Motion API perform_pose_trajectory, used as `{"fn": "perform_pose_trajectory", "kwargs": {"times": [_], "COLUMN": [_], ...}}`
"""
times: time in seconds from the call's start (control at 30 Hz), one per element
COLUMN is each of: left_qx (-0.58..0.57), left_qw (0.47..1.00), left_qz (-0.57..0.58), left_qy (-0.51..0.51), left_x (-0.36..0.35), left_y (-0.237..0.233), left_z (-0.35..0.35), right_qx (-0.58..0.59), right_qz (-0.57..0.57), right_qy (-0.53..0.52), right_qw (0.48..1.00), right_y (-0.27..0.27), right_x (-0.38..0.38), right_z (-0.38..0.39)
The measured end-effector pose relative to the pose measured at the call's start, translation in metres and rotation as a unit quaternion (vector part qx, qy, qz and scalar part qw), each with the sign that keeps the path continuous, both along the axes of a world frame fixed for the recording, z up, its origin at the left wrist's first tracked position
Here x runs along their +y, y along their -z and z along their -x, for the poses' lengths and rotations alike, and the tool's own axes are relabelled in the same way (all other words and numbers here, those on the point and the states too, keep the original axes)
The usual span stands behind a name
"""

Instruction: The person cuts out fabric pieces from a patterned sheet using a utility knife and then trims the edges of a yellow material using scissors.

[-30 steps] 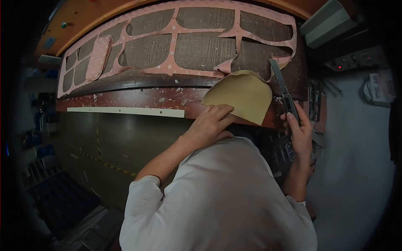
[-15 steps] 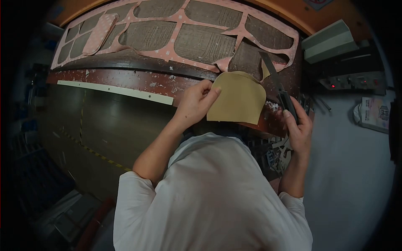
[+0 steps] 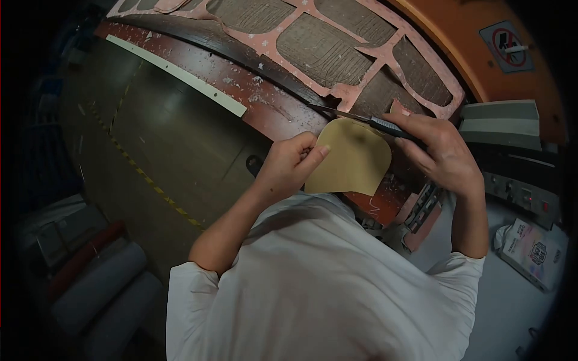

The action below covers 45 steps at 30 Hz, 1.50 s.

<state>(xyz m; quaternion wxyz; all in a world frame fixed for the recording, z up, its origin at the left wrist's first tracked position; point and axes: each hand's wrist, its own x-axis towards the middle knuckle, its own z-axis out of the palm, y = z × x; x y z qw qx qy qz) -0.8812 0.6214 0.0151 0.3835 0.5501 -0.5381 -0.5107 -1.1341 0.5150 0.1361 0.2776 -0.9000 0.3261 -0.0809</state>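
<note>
A yellow-tan piece (image 3: 350, 157) with a rounded top hangs over the front edge of the red-brown bench (image 3: 271, 114). Its left side is pinched between the thumb and fingers of my left hand (image 3: 293, 162). My right hand (image 3: 442, 147) grips the dark handle of a utility knife (image 3: 391, 128). The long blade points left and lies along the top edge of the yellow-tan piece; whether it touches is unclear. Behind them a pink patterned sheet (image 3: 271, 43) with large cut-out openings lies on a scored dark board (image 3: 322, 51).
White scraps speckle the bench. A pale strip (image 3: 174, 72) runs along its front edge. At the right are a grey metal channel (image 3: 503, 123), a control box (image 3: 524, 195) with a red light and a printed packet (image 3: 533, 253). Rolls (image 3: 105, 277) stand at lower left.
My right hand has swung up and inward, and the knife blade now points left over the piece's top edge. My left hand keeps its pinch. The head view has turned and shifted.
</note>
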Motion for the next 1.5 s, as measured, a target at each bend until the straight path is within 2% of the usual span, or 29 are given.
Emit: {"fn": "perform_pose_trajectory", "kwargs": {"times": [0.2, 0.5, 0.7, 0.9, 1.2, 1.33, 1.4, 1.43, 1.47, 1.5], "left_qx": [-0.028, -0.08, -0.091, -0.103, -0.082, 0.046, -0.113, -0.191, -0.283, -0.322], "left_qw": [0.999, 0.995, 0.995, 0.992, 0.992, 0.994, 0.993, 0.977, 0.936, 0.905], "left_qz": [0.012, 0.056, 0.038, 0.054, 0.04, -0.095, 0.017, 0.072, 0.192, 0.27], "left_qy": [-0.009, -0.01, 0.02, 0.04, 0.082, 0.021, -0.036, -0.063, -0.083, -0.064], "left_x": [0.001, -0.001, 0.007, 0.03, 0.04, 0.027, 0.016, 0.011, 0.003, 0.002], "left_y": [-0.01, -0.012, -0.022, -0.041, -0.037, -0.006, -0.001, 0.001, 0.005, 0.003], "left_z": [0.005, 0.011, 0.006, -0.01, -0.006, -0.014, -0.013, -0.013, -0.012, -0.009], "right_qx": [0.076, 0.049, 0.181, 0.068, 0.044, -0.028, -0.1, -0.117, -0.135, -0.153], "right_qz": [0.002, 0.04, 0.012, 0.04, 0.016, 0.019, 0.017, -0.024, -0.065, -0.105], "right_qy": [-0.002, 0.0, -0.018, 0.038, 0.046, 0.111, 0.149, 0.186, 0.224, 0.261], "right_qw": [0.997, 0.998, 0.983, 0.996, 0.998, 0.993, 0.984, 0.975, 0.963, 0.947], "right_y": [0.009, -0.009, 0.015, 0.029, 0.013, 0.02, 0.026, 0.032, 0.038, 0.045], "right_x": [-0.003, -0.001, 0.003, 0.009, 0.032, 0.036, 0.039, 0.043, 0.049, 0.055], "right_z": [-0.003, 0.012, 0.02, 0.037, 0.032, 0.041, 0.049, 0.055, 0.062, 0.068]}}
